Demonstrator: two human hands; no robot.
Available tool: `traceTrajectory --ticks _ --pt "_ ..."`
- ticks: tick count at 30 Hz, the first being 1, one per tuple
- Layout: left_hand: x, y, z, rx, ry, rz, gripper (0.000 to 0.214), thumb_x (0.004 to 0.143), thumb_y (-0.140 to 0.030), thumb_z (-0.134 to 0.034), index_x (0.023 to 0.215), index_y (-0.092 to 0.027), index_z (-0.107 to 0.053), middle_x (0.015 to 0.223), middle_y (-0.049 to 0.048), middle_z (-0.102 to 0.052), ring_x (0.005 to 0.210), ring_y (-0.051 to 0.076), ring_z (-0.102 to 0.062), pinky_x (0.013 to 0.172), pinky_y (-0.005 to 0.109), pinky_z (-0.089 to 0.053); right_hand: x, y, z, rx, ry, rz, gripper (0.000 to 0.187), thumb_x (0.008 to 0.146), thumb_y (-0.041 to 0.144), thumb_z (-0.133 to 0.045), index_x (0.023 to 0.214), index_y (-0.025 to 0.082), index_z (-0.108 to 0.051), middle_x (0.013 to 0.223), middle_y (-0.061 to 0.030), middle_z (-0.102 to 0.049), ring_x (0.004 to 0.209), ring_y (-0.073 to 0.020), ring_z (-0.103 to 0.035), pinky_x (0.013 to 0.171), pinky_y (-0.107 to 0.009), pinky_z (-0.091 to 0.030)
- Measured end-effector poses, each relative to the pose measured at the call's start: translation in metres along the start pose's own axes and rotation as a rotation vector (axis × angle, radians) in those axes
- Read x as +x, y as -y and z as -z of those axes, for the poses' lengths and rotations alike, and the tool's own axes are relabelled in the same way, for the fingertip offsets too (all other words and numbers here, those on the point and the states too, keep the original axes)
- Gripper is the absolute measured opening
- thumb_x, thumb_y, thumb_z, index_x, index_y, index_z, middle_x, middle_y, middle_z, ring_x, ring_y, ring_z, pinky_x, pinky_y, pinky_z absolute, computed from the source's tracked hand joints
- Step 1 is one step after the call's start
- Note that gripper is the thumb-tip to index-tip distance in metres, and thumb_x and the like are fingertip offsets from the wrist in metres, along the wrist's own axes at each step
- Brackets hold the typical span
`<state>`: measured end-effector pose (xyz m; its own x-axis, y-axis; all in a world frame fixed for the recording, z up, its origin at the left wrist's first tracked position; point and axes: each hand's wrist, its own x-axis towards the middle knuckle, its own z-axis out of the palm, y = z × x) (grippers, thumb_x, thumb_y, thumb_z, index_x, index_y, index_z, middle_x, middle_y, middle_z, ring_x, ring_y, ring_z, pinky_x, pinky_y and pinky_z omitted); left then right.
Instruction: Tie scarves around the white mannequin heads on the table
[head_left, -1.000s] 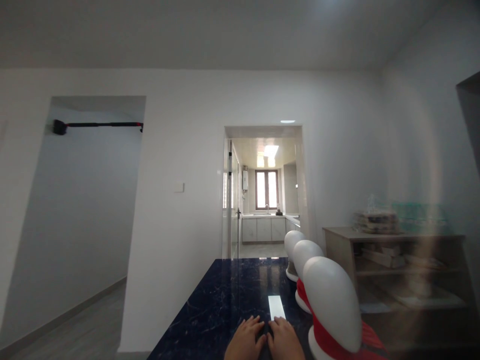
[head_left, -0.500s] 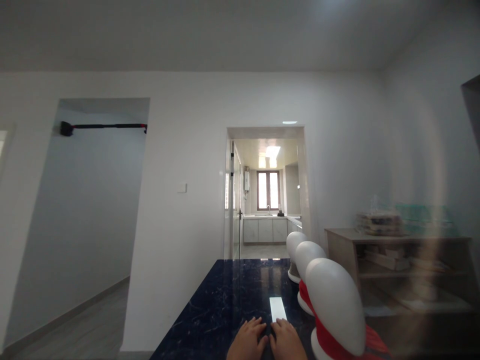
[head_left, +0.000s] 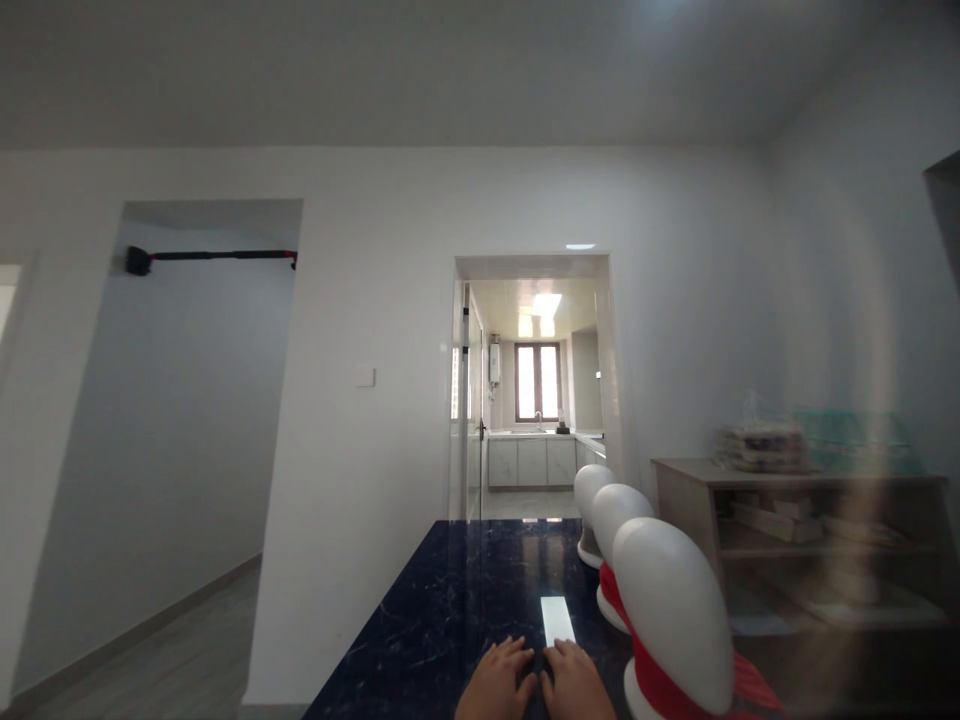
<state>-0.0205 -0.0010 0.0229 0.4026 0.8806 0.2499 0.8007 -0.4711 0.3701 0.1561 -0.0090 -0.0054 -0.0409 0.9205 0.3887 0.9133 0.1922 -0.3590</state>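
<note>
My left hand (head_left: 499, 682) lies palm down on the dark blue marbled table (head_left: 420, 610), its fingers stretched forward and nothing in it. Beside it, a small gap away, my right hand (head_left: 574, 684) rests the same way, fingers out and holding nothing. Just right of my right hand stands the nearest white egg-shaped head form (head_left: 671, 605), with red cloth (head_left: 660, 685) wrapped around its lower part. A second white head form (head_left: 621, 515), also with red cloth, and a third head form (head_left: 592, 485) stand behind it in a row along the table's right side.
A wooden shelf unit (head_left: 686, 470) stands to the right, with a wrapped stack (head_left: 761, 447) and a blurred green basket (head_left: 851, 440) on top. Beyond the table, a doorway (head_left: 456, 400) opens into a kitchen with white cabinets (head_left: 532, 462). A wall recess is at left.
The whole view has shifted very slightly down and right. Both hands keep the same pose on the table, and the head forms have not moved.
</note>
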Motion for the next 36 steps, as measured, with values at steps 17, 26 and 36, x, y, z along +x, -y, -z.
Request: traceTrajectory --ticks 17,26,36 --pt "-0.0021 -0.0028 0.0024 0.01 0.017 0.019 0.056 0.093 -0.038 -0.051 0.145 -0.027 -0.067 0.162 0.0016 -0.055 0.155 0.025 -0.046 0.134 0.045 -0.028 0.001 0.0012 0.0033 0.0 0.031 -0.001 0.049 0.092 0.023 -0.047 0.133 0.018 -0.074 0.148 -0.0148 -0.068 0.143 -0.0298 -0.057 0.124 -0.044 -0.038" --pt "-0.0016 -0.0032 0.0032 0.016 0.019 0.012 0.056 0.093 -0.037 -0.05 0.146 -0.026 -0.066 0.162 0.0026 -0.055 0.155 0.026 -0.046 0.134 0.046 -0.028 0.0009 0.0012 0.0042 -0.001 0.035 -0.016 0.047 0.092 0.024 -0.049 0.131 0.021 -0.074 0.149 -0.0115 -0.068 0.144 -0.0279 -0.056 0.125 -0.042 -0.037" --pt "-0.0015 -0.0016 0.0013 0.024 0.016 0.015 0.056 0.094 -0.036 -0.051 0.146 -0.024 -0.066 0.162 0.0043 -0.055 0.155 0.026 -0.046 0.133 0.047 -0.029 0.001 -0.0017 -0.0019 -0.001 0.004 -0.002 0.047 0.092 0.022 -0.048 0.131 0.02 -0.074 0.146 -0.0126 -0.069 0.142 -0.0281 -0.058 0.124 -0.042 -0.039"
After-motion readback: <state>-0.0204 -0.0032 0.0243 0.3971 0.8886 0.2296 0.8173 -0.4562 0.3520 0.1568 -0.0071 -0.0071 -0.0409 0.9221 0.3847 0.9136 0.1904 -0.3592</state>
